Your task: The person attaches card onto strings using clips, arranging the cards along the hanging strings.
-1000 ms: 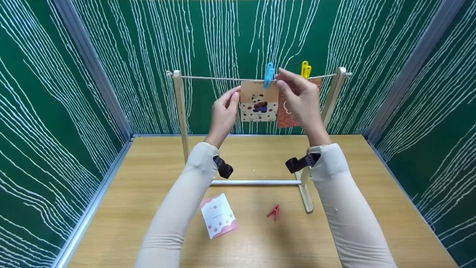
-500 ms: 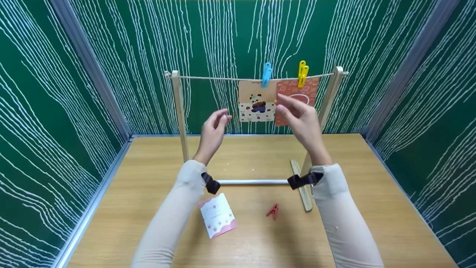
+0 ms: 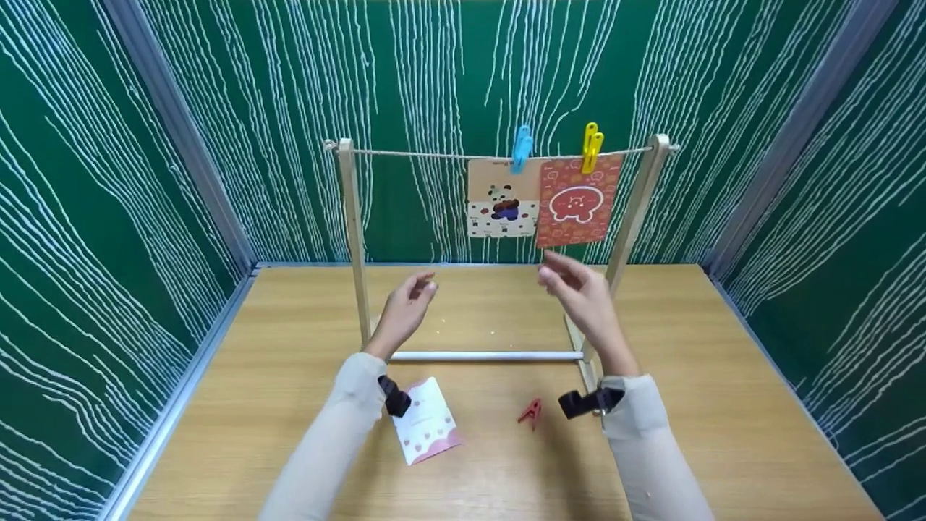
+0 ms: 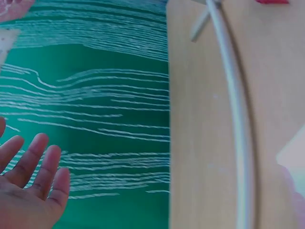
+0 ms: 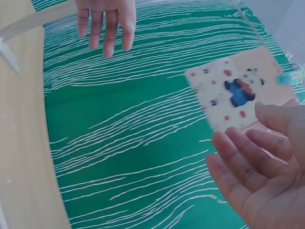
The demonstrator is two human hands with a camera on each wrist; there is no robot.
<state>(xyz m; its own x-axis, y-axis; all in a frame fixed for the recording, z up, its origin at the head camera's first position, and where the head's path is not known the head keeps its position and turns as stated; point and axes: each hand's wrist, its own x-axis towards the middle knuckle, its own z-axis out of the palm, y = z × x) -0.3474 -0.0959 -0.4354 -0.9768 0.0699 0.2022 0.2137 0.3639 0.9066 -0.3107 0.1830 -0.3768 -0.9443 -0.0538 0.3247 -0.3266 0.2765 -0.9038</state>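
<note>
A panda card (image 3: 503, 199) hangs from the rope (image 3: 419, 153) under a blue clothespin (image 3: 521, 149). Beside it a red card (image 3: 576, 202) hangs under a yellow clothespin (image 3: 592, 148). My right hand (image 3: 584, 297) is just below the red card, holding nothing, its fingers relaxed. Lower left of the cards, my left hand (image 3: 402, 311) holds nothing, and its loosely bent fingers show in the left wrist view. On the table lie a white and pink card (image 3: 427, 427), partly behind the left wrist camera, and a red clothespin (image 3: 532, 412).
The rope runs between two wooden posts, the left post (image 3: 353, 239) and the right post (image 3: 636, 210). A white bar (image 3: 485, 356) joins them low down. Green walls (image 3: 419, 72) with white wavy lines enclose the wooden table (image 3: 289, 434) at the back and sides.
Both hands have let go of the panda card and clothespin area and come down toward the table. The panda card stays hanging by the blue clothespin, and the red card is uncovered.
</note>
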